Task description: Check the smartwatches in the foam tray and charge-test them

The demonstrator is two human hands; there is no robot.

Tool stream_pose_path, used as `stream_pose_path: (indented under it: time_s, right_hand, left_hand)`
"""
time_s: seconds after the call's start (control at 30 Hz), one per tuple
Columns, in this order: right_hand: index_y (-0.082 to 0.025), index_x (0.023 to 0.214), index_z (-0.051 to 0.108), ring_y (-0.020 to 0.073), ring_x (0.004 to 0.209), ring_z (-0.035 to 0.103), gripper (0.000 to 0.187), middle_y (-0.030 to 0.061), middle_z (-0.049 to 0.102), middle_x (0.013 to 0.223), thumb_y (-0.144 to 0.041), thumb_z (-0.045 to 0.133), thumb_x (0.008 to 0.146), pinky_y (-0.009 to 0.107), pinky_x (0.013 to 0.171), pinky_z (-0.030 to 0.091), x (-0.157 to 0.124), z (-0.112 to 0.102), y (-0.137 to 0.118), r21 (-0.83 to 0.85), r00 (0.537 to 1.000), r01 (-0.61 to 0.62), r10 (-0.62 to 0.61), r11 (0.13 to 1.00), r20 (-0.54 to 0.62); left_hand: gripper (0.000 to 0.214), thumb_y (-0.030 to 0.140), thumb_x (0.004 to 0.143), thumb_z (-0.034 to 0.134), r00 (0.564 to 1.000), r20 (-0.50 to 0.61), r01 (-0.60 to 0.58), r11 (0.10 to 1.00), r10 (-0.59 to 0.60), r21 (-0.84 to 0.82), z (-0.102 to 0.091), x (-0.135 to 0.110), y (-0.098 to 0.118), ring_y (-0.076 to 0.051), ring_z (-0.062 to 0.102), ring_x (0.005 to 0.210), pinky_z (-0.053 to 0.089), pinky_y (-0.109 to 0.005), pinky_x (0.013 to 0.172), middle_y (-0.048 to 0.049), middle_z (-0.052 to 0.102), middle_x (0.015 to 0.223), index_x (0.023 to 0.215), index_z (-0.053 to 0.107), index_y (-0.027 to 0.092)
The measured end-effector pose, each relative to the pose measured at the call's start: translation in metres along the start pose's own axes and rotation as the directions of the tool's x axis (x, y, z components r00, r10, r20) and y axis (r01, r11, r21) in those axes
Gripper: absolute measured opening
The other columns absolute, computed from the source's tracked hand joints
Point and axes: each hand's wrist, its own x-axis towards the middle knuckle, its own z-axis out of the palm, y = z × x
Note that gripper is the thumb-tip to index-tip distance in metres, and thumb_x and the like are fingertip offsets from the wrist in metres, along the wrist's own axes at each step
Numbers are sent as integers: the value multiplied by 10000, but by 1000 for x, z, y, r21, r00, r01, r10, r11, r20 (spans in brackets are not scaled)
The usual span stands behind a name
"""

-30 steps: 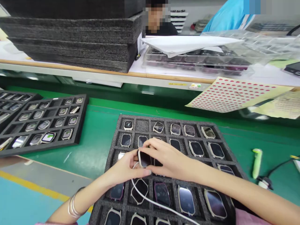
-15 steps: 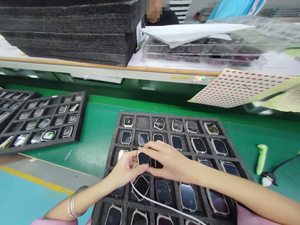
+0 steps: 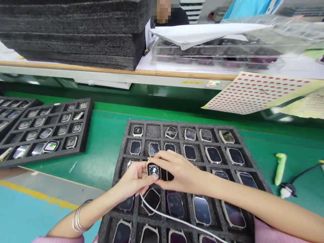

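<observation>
Between my two hands is a smartwatch case (image 3: 153, 169) without a strap, its screen lit with a dial. My left hand (image 3: 135, 177) grips it from the left, thumb on the lower edge of the screen. Fingers of my right hand (image 3: 174, 168) close on its top and right side. A white cable (image 3: 174, 219) runs from under my left hand toward the lower right; its end is hidden behind the watch. Below lies a black foam tray (image 3: 153, 131) with several watch cases in its compartments. One watch (image 3: 137, 131) at its far left corner shows a lit screen.
A second foam tray (image 3: 88, 114) of watches lies at the left. Black foam stacks (image 3: 76, 37) and clear plastic trays (image 3: 215, 55) stand on the shelf. A light green tool (image 3: 280, 168) and a black cable (image 3: 303, 175) are at the right. Another person (image 3: 172, 17) is beyond.
The screen of the watch in my hands was dark and is now lit. Both hands keep nearly the same hold. The view has shifted slightly.
</observation>
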Motion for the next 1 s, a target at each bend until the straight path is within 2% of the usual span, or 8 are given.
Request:
stream_pose_path:
  time_s: [0.3,0.43,0.53,0.6,0.7,0.87,0.93,1.0]
  right_hand:
    - [-99,1199,551,224,913,535,408,118,570,1042,-256,635,832,370,801,483,-3,1,-1,-35,1000,15,-15,999,-9]
    - [-106,1219,551,239,953,517,408,146,539,1080,-268,617,850,390,808,474,-3,-7,0,-64,999,46,-47,997,-13]
    - [-134,1210,560,224,941,533,408,112,551,1036,-289,638,840,377,824,473,9,-20,15,38,992,89,-85,995,-98]
    - [-131,1194,562,210,952,546,406,96,549,1028,-297,657,836,346,850,474,24,-25,33,74,983,18,-4,997,-185]
    - [-105,1182,563,244,982,552,418,118,562,1041,-316,671,838,394,888,459,46,-26,60,-143,975,-179,156,973,-160]
    - [-101,1276,488,335,1094,512,516,186,554,1180,-294,683,839,481,885,437,48,-35,64,-333,975,-221,213,917,-61]
    - [-96,1210,535,338,1077,519,384,192,566,1153,-248,638,872,471,875,433,37,-45,58,-453,960,-270,276,850,-53]
    - [-86,1025,622,329,959,569,199,178,620,986,-217,624,875,446,818,453,27,-53,56,-531,936,-316,349,786,-40]
  left_hand:
    - [337,424,808,644,999,37,-11,996,8,92,-2,1,-6,-31,307,292,211,-151,291,103,436,452,914,515,131]
    - [319,409,846,594,996,-7,-86,979,89,187,0,0,-9,-56,392,423,325,-189,410,50,507,643,1017,522,150]
    - [363,363,834,624,990,7,-140,961,143,237,0,-2,-12,-78,432,593,368,-212,558,15,516,857,1122,481,196]
    - [406,345,806,663,993,56,-112,966,101,233,0,-3,-14,-66,379,579,331,-208,544,27,482,879,1125,449,211]
    - [361,327,819,649,995,68,-83,968,69,237,-1,-2,-16,-55,328,555,291,-206,524,41,463,861,1092,438,217]
    - [257,298,858,599,994,75,-93,975,79,201,-3,-1,-17,-43,324,539,275,-198,492,42,470,836,1049,455,203]
    - [234,292,858,598,994,64,-94,977,84,192,-1,-1,-14,-29,326,509,256,-190,454,39,482,830,1022,465,190]
    - [233,298,848,609,996,55,-73,981,64,181,3,0,-8,-14,332,463,231,-184,411,37,503,817,993,470,181]
